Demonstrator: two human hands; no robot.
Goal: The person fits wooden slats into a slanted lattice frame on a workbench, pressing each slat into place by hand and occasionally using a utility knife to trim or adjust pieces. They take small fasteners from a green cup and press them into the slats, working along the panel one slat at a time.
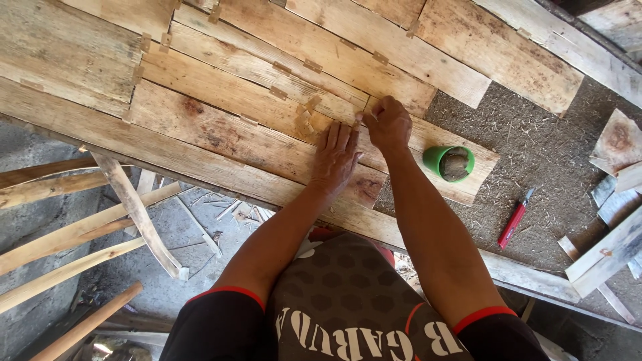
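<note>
shirt [348, 301]: dark, patterned, with red-edged sleeves, nearest the lens at the bottom edge.
arms: both reach forward from the shirt onto the planks.
left hand [334, 157]: flat and open, palm down, fingers together, pressing on a plank; it holds nothing.
right hand [388, 124]: curled, fingertips pinched together at a seam just beyond the left hand; whatever it pinches is too small to tell.
planks [221, 130]: weathered boards laid edge to edge, joined across the seams by small wooden tabs [277, 92].
cup [448, 162]: green, standing on the plank end just right of the right forearm, something grey-brown inside.
knife [515, 217]: red-handled, lying on the sawdust ground, well apart from the hands.
offcuts [615, 200]: board scraps at the right edge.
sticks [80, 234]: curved wooden ribs below the planks, left.
</note>
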